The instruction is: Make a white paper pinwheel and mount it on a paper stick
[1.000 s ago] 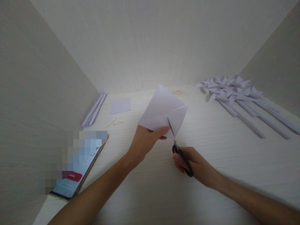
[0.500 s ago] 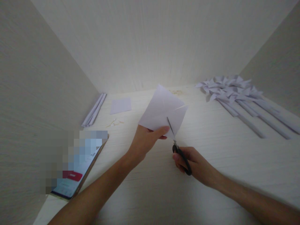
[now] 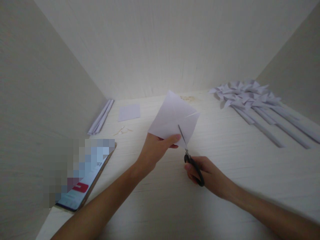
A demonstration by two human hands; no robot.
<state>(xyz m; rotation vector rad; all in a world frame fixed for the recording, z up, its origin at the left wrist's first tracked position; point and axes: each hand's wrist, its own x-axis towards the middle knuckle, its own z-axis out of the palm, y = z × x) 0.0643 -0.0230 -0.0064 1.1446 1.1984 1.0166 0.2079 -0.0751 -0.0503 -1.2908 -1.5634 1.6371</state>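
A: What is the left hand doing?

B: It is holding a white paper up over the tabletop. Its grip is closing on the near corner of the paper, with the thumb lying on top.

A: And the right hand?

B: It is holding black scissors. Its fingers are going through the handle loops, so its grip is wrapping tight around them.

A: Where are the blades pointing?

B: They are pointing far, up into the paper. They are sitting in a cut that is running from the near corner toward the middle. I cannot tell how wide the blades are standing.

A: Is the paper showing other cuts?

B: Yes, one slit is showing at its right corner.

A: Where is the paper in the scene?

B: It is hanging in the middle, between the two hands and the far wall.

A: What is lying around?

B: Paper pinwheels are piling up far right, with their sticks pointing near. A small sheet is lying far left. Folded strips are resting by the left wall. A phone is sitting near left, partly blurred.
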